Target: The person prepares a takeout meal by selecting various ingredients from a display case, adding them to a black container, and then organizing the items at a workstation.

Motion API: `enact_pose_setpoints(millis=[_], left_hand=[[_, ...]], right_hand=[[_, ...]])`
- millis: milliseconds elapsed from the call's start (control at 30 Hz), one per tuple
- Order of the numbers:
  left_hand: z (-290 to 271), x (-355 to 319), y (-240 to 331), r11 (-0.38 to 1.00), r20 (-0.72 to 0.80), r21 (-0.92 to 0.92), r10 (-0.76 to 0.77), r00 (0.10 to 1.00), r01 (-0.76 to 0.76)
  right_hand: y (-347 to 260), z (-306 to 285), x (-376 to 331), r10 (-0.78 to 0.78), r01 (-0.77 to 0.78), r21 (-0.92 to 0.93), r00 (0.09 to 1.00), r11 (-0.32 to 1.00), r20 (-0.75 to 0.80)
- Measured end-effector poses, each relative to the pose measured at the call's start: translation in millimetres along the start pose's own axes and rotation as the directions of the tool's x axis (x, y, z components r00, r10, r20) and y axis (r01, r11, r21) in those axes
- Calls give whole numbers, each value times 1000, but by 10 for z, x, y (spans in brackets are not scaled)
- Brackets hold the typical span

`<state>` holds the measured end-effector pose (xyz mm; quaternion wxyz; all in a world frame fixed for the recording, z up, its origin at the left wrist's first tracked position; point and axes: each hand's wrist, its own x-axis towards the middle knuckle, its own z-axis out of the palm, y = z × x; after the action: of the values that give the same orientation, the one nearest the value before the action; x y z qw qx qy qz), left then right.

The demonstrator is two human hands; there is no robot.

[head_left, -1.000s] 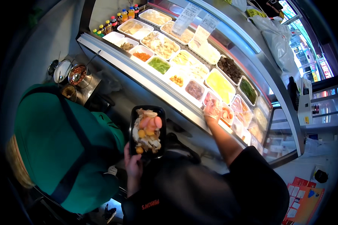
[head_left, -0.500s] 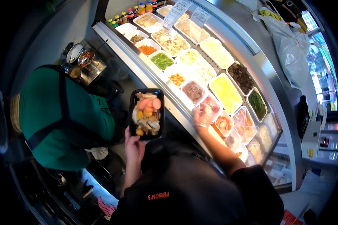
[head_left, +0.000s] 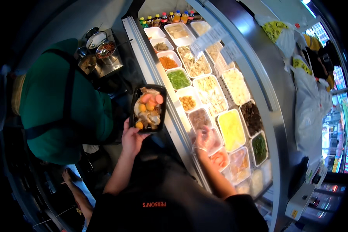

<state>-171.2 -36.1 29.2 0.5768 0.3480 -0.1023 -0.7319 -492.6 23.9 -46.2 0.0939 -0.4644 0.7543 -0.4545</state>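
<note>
My left hand [head_left: 132, 136] holds a black takeaway container [head_left: 162, 116] by its near end, fingers beneath and thumb at the rim. Inside it lie pink sausage slices [head_left: 159, 99], small yellow-orange balls [head_left: 139, 125] and pale pieces of food. Over the display case, my right hand [head_left: 205, 140] wears a thin clear glove. Its fingers are curled down into a white tray [head_left: 217, 144] of pinkish food; whatever is between them is hidden. Beside that tray stand one with dark reddish-brown pieces [head_left: 200, 119] and another with sliced sausage [head_left: 219, 159].
Trays of yellow strips [head_left: 231, 130], chopped greens [head_left: 178, 79] and black fungus-like pieces [head_left: 252, 118] fill the case; bottles [head_left: 164, 18] line its far end. A person in green [head_left: 65, 104] stands at left, near metal pots [head_left: 106, 50]. Plastic bags [head_left: 311, 112] lie on the right-hand counter.
The whole view has shifted and turned. My right hand stays at the pinkish tray, now nearer the dark reddish-brown one. Another person's forearm has appeared at the lower left.
</note>
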Motion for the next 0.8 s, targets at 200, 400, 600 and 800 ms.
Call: enact_pose_setpoints(millis=[200,400,600,800], left_hand=[[499,1466,308,997,-10,34,72,997,-71],[691,3189,579,973,-58,31,228,972,-227],[1141,4347,568,955,-120,145,278,953,-260],[938,4692,563,914,-191,156,399,897,-374]], right_hand=[[-568,894,1241,-70,78,-34,977,996,199],[-1477,3154,2702,-91,103,-62,981,993,173],[-1069,4909,4341,360,-365,14,923,931,136],[-1119,5503,5198,267,-111,-507,931,855,247]])
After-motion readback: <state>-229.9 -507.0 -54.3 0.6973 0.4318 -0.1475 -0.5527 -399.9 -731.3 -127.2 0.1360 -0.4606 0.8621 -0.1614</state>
